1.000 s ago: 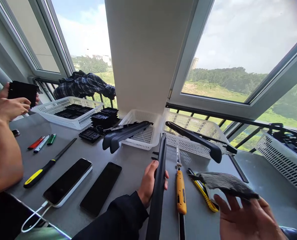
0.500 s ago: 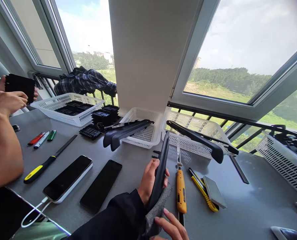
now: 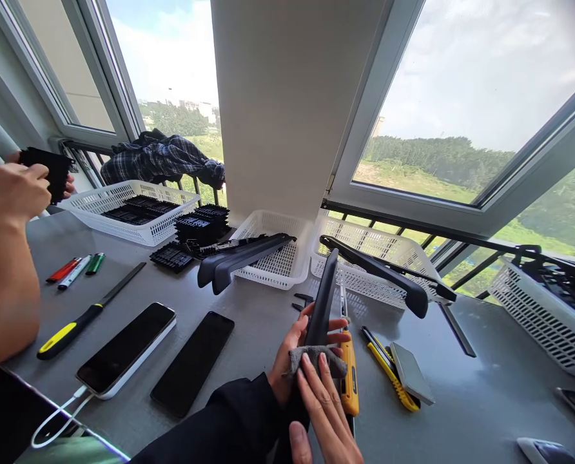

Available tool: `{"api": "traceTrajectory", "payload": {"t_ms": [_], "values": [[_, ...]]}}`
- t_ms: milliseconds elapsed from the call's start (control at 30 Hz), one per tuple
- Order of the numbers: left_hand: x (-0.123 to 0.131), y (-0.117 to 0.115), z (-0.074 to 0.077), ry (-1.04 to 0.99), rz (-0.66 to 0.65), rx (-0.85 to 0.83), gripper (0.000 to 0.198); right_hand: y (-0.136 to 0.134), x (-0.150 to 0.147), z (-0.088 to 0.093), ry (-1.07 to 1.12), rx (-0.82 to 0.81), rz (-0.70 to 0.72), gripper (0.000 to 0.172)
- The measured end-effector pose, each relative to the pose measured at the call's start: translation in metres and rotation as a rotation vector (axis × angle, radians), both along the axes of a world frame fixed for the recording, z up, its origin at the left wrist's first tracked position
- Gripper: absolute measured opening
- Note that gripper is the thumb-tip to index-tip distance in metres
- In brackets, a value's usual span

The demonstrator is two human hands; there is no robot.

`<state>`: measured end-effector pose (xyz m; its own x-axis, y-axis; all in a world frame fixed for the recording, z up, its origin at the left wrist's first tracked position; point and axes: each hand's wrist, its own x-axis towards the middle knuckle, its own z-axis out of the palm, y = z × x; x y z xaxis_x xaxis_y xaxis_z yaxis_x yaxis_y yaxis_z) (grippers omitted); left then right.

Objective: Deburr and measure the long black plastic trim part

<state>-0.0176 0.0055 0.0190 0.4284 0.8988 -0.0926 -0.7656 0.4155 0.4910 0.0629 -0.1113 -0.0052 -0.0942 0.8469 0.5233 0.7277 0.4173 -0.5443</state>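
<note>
A long black plastic part (image 3: pixel 324 303) like a handle or trim piece rises from my left hand (image 3: pixel 283 361), its tip pointing away from me. The left hand's fingers curl around the part from beneath and show on its right side. My right hand (image 3: pixel 327 403) presses a grey cloth (image 3: pixel 297 356) onto the part's upper face, with its fingers lying over the cloth. The lower end of the part is mostly hidden by my right hand and the dark sleeve. Similar black parts (image 3: pixel 249 258) lean on a white basket (image 3: pixel 287 278) ahead.
At left, another person's hand (image 3: pixel 19 193) holds a black plate (image 3: pixel 50 169). Phones (image 3: pixel 193 364), a file (image 3: pixel 82 322), lighters (image 3: pixel 75 272), an orange tool (image 3: pixel 349 380), a yellow cutter (image 3: pixel 389 370) and a grey block (image 3: pixel 412 374) lie on the table. More baskets (image 3: pixel 164 229) line the back.
My right hand has moved up with the grey cloth, from beside the part's lower end onto its upper face. My left hand's fingers have opened somewhat. The other person's hands have shifted slightly.
</note>
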Motion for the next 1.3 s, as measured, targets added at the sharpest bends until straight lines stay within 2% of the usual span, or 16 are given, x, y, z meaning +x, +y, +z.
{"api": "traceTrajectory", "payload": {"t_ms": [100, 200, 333, 500, 633, 733, 967, 1133, 1300], "values": [[0.003, -0.008, 0.005, -0.022, -0.017, -0.007, 0.074, 0.021, 0.008, 0.014, 0.004, -0.023, -0.041, 0.061], [0.007, -0.013, 0.006, 0.001, -0.014, -0.002, 0.071, 0.046, 0.019, 0.035, 0.023, -0.064, -0.017, 0.055], [0.012, -0.019, 0.003, 0.131, 0.046, 0.013, 0.063, 0.073, 0.026, 0.055, 0.17, -0.095, -0.136, 0.051], [0.015, -0.022, -0.001, 0.216, -0.004, 0.066, 0.067, 0.093, 0.025, 0.057, 0.212, -0.129, -0.181, 0.054], [0.016, -0.018, -0.004, 0.249, 0.031, 0.062, 0.057, 0.109, 0.025, 0.057, 0.206, -0.13, -0.21, 0.054], [0.014, -0.017, -0.005, 0.242, 0.001, 0.058, 0.054, 0.125, 0.028, 0.063, 0.201, -0.121, -0.213, 0.054], [0.012, -0.023, -0.003, 0.152, -0.15, 0.082, 0.07, 0.162, 0.055, 0.079, 0.184, -0.109, -0.274, 0.06], [0.009, -0.024, 0.002, 0.2, -0.212, 0.125, 0.07, 0.161, 0.063, 0.079, 0.174, -0.11, -0.323, 0.067], [0.009, -0.019, -0.002, 0.203, -0.095, 0.081, 0.055, 0.138, 0.048, 0.071, 0.142, -0.101, -0.27, 0.066]]}}
